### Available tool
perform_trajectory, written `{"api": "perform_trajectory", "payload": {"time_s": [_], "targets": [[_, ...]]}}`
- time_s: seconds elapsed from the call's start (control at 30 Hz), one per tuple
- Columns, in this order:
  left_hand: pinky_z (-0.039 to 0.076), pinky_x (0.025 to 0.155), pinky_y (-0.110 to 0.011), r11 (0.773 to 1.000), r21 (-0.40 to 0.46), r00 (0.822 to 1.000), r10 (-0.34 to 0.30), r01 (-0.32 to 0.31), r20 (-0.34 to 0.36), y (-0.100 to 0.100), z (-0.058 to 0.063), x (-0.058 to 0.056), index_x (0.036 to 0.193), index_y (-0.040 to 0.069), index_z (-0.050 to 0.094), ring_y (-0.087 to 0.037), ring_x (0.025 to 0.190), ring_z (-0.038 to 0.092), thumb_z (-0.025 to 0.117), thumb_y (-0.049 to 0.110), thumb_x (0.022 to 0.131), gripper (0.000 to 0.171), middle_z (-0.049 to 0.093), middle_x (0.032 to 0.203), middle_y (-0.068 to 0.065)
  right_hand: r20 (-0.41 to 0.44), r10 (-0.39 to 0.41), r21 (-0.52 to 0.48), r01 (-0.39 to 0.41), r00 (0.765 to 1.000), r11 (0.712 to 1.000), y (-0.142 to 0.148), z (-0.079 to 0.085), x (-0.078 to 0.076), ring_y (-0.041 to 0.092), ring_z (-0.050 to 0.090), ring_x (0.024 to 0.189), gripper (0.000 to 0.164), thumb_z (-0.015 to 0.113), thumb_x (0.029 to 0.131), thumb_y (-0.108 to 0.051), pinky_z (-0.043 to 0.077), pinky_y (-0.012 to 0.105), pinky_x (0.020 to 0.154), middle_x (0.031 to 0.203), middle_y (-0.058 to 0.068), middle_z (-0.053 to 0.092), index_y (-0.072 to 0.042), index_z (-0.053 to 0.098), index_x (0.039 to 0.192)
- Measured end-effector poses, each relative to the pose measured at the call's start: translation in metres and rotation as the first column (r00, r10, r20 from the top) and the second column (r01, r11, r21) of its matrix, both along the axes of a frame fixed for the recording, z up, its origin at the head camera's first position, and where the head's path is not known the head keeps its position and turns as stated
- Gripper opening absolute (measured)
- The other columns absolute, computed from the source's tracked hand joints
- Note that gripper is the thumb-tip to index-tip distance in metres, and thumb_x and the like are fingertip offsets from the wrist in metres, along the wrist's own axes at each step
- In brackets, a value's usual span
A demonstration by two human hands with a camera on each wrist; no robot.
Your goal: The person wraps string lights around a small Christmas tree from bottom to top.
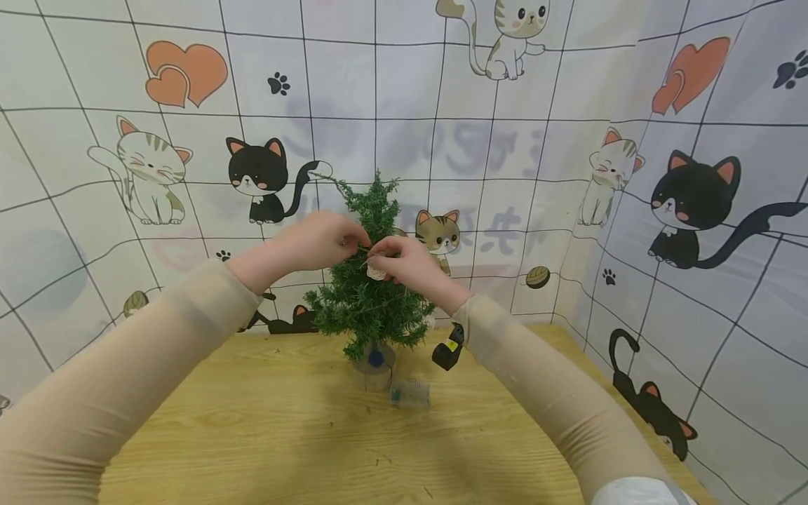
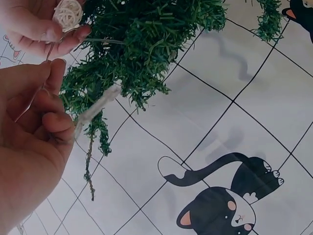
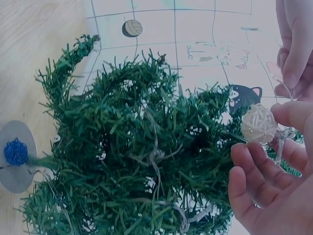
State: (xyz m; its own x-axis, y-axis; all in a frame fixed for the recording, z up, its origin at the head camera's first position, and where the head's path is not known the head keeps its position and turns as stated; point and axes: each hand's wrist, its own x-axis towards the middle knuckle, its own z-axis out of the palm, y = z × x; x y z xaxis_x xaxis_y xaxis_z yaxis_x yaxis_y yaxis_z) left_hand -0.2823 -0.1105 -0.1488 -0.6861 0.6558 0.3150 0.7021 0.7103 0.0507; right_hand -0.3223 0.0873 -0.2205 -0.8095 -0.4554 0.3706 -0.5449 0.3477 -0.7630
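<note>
A small artificial Christmas tree (image 1: 372, 301) stands on the table in front of me. At its upper middle, my left hand (image 1: 322, 242) pinches a thin wire (image 2: 32, 104) between thumb and fingers. Close by on the right, my right hand (image 1: 410, 266) holds a white woven ball (image 3: 259, 123) with wire at it, thumb on one side and fingers on the other. Both hands nearly touch in front of the branches. More thin wire (image 3: 155, 156) runs loosely over the green branches in the right wrist view. A whitish strip (image 2: 98, 105) hangs beside the left fingers.
The tree's round grey base (image 1: 372, 375) carries a blue woven ball (image 3: 16, 151). A clear box (image 1: 410, 394) lies on the wooden table (image 1: 252, 421) next to the base. Behind and to the right hangs a cat-patterned curtain (image 1: 341, 77). A black device (image 1: 448, 348) sits at the right wrist.
</note>
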Motion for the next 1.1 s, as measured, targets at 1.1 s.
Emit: {"api": "perform_trajectory", "payload": {"time_s": [1.1], "targets": [[0.041,0.075,-0.039,1.0,0.015,0.934,0.012,-0.007,-0.357,0.022,0.058,0.001,0.096,0.012,0.072,-0.024,0.089,0.047,0.053,0.005,0.094,0.021,0.07,0.094,-0.001,-0.21,-0.236,-0.064,0.227,0.949,0.972,0.025,0.007,-0.019,0.024,0.046,0.065,0.024,0.058,0.098,-0.028,0.04,0.036,0.068,0.104,0.003,0.063,-0.01,0.073,0.103]]}}
